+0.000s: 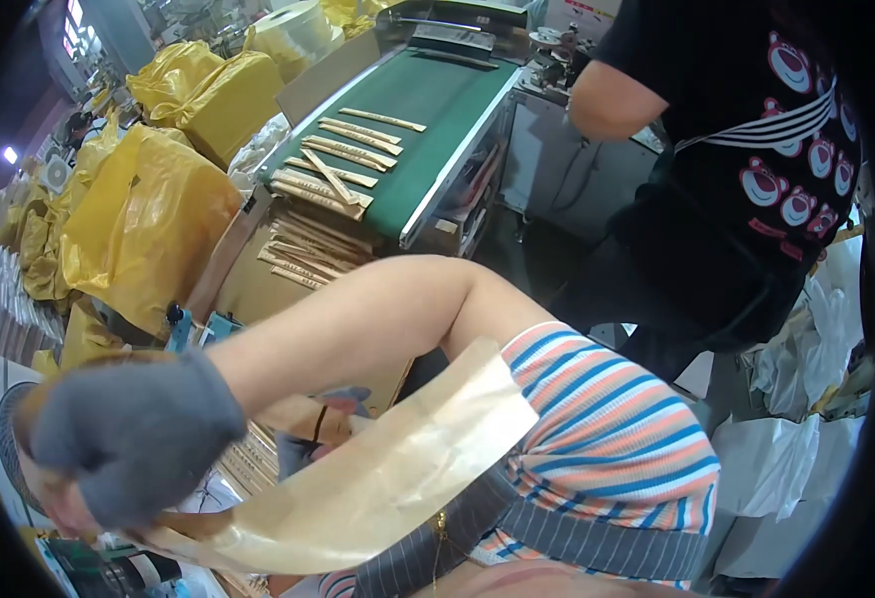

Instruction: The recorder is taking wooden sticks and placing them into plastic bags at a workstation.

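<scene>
My right arm, in a striped sleeve, reaches across to the left. Its hand [143, 434] wears a grey glove with bare fingertips, is blurred, and curls around a brownish wide packing tape [367, 498]. A long, shiny beige length of that tape curves from the hand back toward my chest. Below the right forearm, some skin with a dark band and grey cloth shows, apparently my left hand [308, 417]; its fingers are hidden behind the arm and tape. Several narrow paper-wrapped sticks [248, 463] lie beside it.
Ahead, a green conveyor belt [447, 110] carries several wrapped sticks [362, 140]; more lie in a carton [248, 284] at its near end. Bulky yellow bags [148, 224] stand at left, near a round fan [8, 439]. Another person [726, 189] in black stands close at right.
</scene>
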Tool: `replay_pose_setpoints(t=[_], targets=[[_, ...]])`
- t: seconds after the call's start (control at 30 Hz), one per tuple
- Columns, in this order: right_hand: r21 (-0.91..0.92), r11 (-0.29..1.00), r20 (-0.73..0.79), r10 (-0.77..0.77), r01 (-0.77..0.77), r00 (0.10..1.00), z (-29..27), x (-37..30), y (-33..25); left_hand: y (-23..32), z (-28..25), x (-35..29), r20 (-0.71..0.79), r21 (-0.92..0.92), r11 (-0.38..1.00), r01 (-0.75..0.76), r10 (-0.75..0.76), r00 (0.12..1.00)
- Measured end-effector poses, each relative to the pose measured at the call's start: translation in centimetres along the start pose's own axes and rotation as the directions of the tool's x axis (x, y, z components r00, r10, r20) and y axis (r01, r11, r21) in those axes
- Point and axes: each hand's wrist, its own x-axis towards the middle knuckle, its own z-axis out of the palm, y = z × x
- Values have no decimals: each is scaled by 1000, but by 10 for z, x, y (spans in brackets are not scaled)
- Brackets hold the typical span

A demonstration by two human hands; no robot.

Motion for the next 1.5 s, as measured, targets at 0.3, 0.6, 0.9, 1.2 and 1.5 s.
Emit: replay_pose_setpoints(t=[0.3,0.6,0.9,1.2,1.5], targets=[[-414,896,-381,-13,-158,924,-56,-1,-3,-11,-12,-11,305,-392,848,356,-245,920],[-920,-95,-390,139,-380,910,-230,-51,-45,6,-111,-85,-571,433,528,730,-466,676],[-429,405,-752,336,-808,567,-129,-240,7,58,-148,-69,-752,-214,963,-164,-56,656],[235,493,-543,781,-838,307,-14,-223,31,-5,-126,-18,-634,-305,952,35,-231,738],[459,676,-732,655,-577,186,-64,-190,41,-40,-71,-41,-361,198,886,419,-332,872]])
